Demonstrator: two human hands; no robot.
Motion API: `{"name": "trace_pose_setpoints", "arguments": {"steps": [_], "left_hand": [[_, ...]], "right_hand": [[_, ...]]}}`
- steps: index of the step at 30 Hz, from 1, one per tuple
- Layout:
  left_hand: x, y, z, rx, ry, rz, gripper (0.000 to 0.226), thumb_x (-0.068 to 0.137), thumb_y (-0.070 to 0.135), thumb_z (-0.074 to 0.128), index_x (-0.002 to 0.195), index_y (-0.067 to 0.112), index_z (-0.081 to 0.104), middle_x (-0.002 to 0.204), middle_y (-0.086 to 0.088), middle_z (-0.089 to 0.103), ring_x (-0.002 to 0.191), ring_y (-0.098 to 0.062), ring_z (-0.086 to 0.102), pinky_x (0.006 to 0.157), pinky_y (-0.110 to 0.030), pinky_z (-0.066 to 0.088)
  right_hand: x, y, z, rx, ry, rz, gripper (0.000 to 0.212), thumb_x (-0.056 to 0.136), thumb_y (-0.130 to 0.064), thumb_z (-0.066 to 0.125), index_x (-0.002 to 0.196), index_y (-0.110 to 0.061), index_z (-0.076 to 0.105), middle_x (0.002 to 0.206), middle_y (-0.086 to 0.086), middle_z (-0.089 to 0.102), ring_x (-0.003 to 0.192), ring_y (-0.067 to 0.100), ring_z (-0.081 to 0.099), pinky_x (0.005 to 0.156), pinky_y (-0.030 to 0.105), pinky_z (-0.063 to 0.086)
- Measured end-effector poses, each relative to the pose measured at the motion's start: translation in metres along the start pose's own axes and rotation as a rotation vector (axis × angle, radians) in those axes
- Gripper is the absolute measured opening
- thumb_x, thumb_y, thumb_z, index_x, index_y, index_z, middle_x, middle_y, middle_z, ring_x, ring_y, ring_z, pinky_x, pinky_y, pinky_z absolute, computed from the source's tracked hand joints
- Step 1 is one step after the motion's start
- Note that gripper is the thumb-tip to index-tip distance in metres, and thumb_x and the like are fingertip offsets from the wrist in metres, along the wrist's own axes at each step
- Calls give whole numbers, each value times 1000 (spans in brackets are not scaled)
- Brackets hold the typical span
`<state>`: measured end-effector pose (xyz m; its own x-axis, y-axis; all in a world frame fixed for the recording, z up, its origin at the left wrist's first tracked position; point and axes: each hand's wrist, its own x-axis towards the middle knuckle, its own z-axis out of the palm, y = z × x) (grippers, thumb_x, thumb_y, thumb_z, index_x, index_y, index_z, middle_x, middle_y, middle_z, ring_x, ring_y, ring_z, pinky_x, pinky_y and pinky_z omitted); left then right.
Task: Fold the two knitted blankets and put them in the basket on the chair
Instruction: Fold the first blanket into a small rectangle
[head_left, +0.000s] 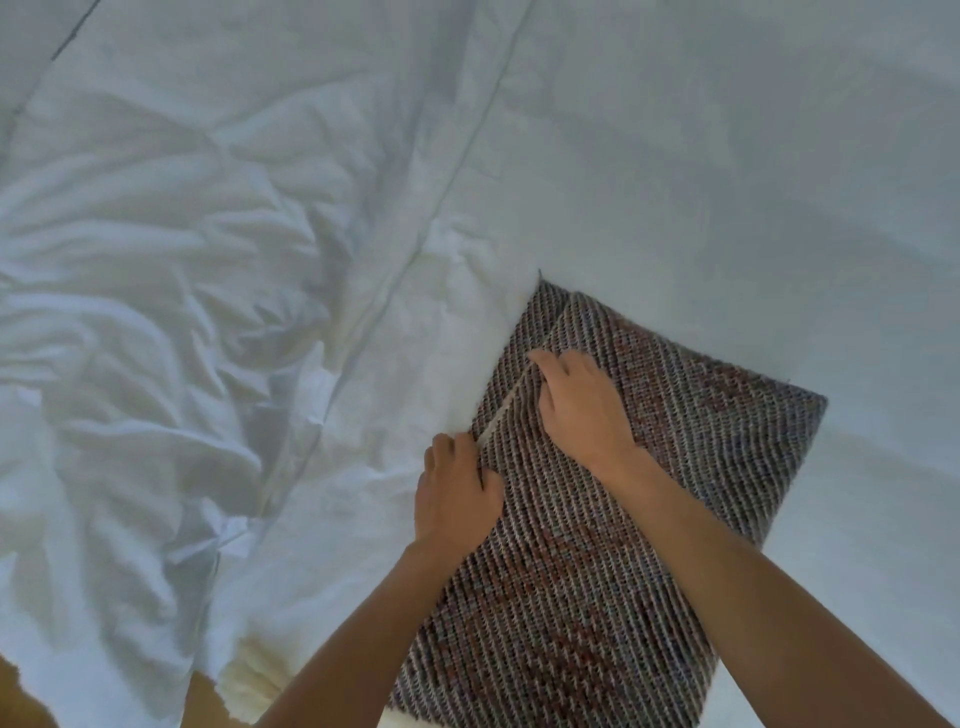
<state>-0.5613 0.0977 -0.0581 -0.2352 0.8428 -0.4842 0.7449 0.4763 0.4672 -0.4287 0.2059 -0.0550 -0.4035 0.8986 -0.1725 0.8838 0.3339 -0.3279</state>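
On the white duvet (260, 260), at its near right part, a folded grey-and-rust knitted blanket (649, 519) is laid flat. Its left edge is pinched by the left hand (457, 493). Further into the duvet, the upper fold's edge is clasped by the right hand (582, 405), fingers curled.

Free room and obstacles. Left of the left grip (457, 493), the white duvet (675, 156) rises in rumpled ridges (130, 338) that stand in the way of a low pass. Beyond the right grip (582, 405) and to its right, the duvet lies smooth and open. The folded knitted blanket (649, 519) covers the bed under both grips and nearer the person.
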Motion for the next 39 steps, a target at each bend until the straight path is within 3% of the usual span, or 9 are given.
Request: {"name": "trace_pose_setpoints", "arguments": {"steps": [4, 8, 11, 14, 16, 20, 30, 37, 39], "left_hand": [[33, 34, 1, -27, 19, 17, 30, 90, 31, 44, 113, 13, 43, 111, -5, 43, 104, -22, 44, 89, -40, 44], [56, 52, 3, -50, -13, 14, 37, 93, 33, 42, 123, 12, 41, 120, -6, 47, 111, -23, 45, 94, -40, 42], [60, 54, 3, -26, -28, 13, 22, 97, 28, 38, 111, 12, 45, 111, -6, 50, 102, -22, 47, 88, -41, 45], [58, 47, -2, -147, 58, -8, 7, 98, 22, 36, 96, 16, 39, 96, -3, 46, 84, -21, 50, 70, -38, 44], [61, 39, -6, -170, 107, -54, 9, 99, 23, 36, 93, 16, 37, 94, -3, 45, 79, -21, 50, 67, -34, 38], [71, 35, -4, -97, 48, -74, 14, 99, 27, 35, 100, 14, 41, 100, -6, 49, 82, -19, 49, 70, -32, 39], [102, 80, -1, -2, 102, 3, 42, 98, 36, 33, 129, 8, 39, 124, -13, 44, 113, -29, 43, 96, -45, 36], [133, 94, 22, 104, 84, 52, 33, 101, 35, 26, 118, 9, 38, 110, -16, 53, 92, -33, 56, 72, -43, 46], [136, 95, 25, 125, 98, 32, 34, 101, 32, 28, 122, 8, 37, 113, -18, 51, 97, -35, 54, 75, -45, 44]], "right_hand": [[31, 24, -18, -102, 94, 144, 42, 86, -7, 51, 128, -7, 49, 118, 19, 51, 107, 37, 47, 89, 49, 40], [51, 35, -20, -104, -20, 268, 52, 90, -12, 45, 140, -7, 32, 137, 18, 38, 123, 36, 34, 100, 48, 31], [59, 36, -20, -83, 12, 295, 40, 90, -10, 44, 129, -5, 42, 125, 18, 46, 115, 34, 39, 95, 45, 34], [65, 29, -21, 50, 185, 153, 21, 85, -1, 50, 106, -2, 54, 105, 17, 51, 96, 33, 47, 79, 41, 41], [72, 26, -16, 71, 192, 81, 25, 84, 0, 53, 109, -1, 54, 105, 18, 52, 95, 33, 48, 78, 42, 45], [77, 24, -8, 68, 88, 137, 48, 86, -6, 54, 133, -4, 42, 124, 19, 46, 111, 34, 44, 92, 44, 44], [-51, 97, -14, -74, 237, 361, 39, 91, -23, 44, 123, -4, 53, 130, 19, 47, 123, 35, 39, 105, 52, 32], [-88, 157, 15, -83, -11, 559, 71, 94, -52, 17, 148, -6, 20, 155, 16, 16, 142, 31, 14, 116, 45, 9], [-85, 159, 17, -54, -37, 562, 72, 93, -55, 11, 150, -9, 12, 157, 12, 7, 144, 27, 6, 116, 40, 0]]}}
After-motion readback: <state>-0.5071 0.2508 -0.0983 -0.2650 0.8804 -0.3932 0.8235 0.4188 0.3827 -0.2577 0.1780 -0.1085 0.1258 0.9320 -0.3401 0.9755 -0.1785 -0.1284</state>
